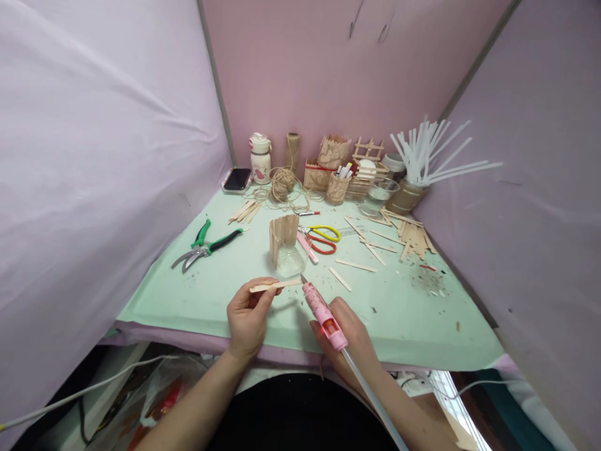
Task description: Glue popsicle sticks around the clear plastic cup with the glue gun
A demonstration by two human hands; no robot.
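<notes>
My left hand (250,313) pinches a wooden craft stick (263,288) near its left end, holding it level above the table's front part. In my right hand (350,332) is a pink hot glue gun (322,310), a long clear glue stick (370,394) running out of its back. The gun's nozzle meets or nearly meets the right end of the craft stick. Just beyond stands a clear glass container (291,260), with upright craft sticks (283,238) lining its left and back sides. Its front is bare glass.
Green-handled pruning shears (201,249) lie at left, scissors (323,241) behind the glass. Loose craft sticks (416,238) lie at right. Along the back are a phone (237,180), bottle (260,160), twine (282,183), water bowl (378,194) and jar of glue sticks (407,195).
</notes>
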